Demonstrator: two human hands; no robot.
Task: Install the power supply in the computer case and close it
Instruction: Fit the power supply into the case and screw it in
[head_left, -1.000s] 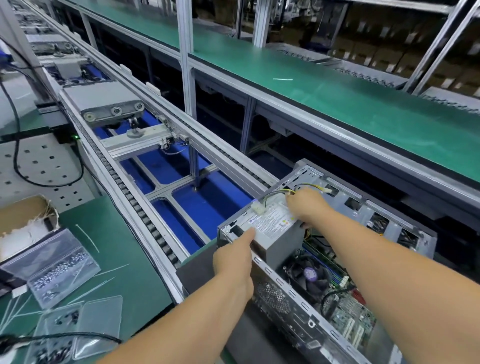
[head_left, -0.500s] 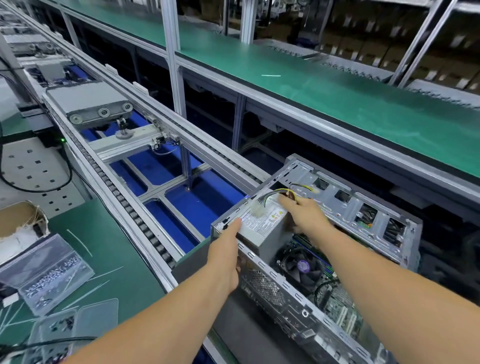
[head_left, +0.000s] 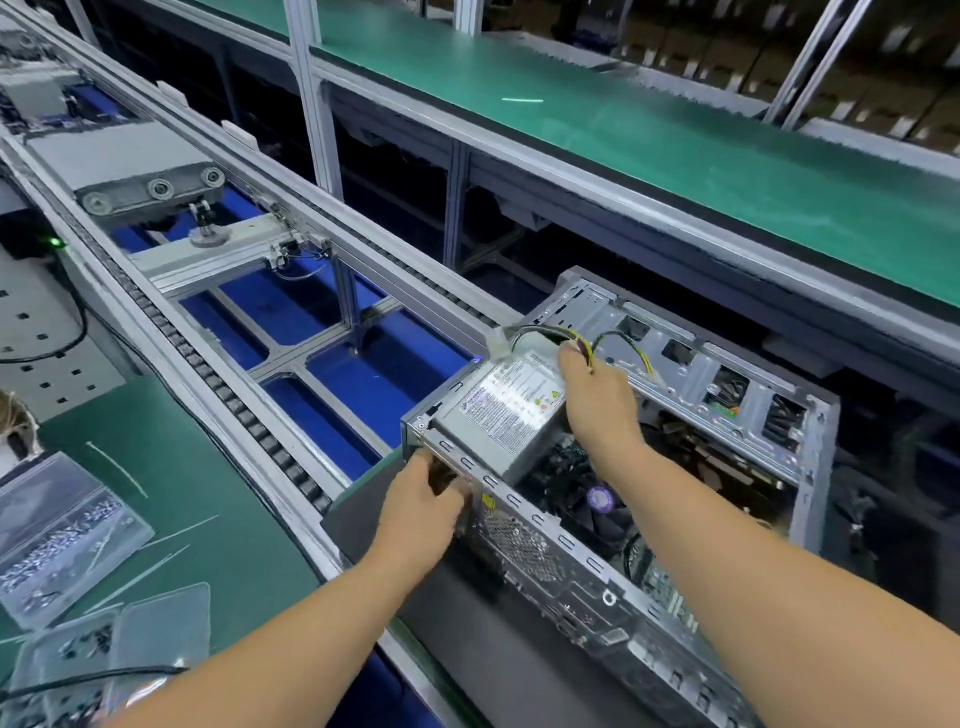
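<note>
I have just one camera, and it sits on the person's head. It looks forward and down, so both arms reach out from the bottom edge. It is close to the open computer case (head_left: 649, 467), which fills the lower right. The view is wide, so straight rails bend a bit. On the left I see the green table (head_left: 171, 499), and the long conveyor (head_left: 260, 312) runs away toward the top left.
</note>
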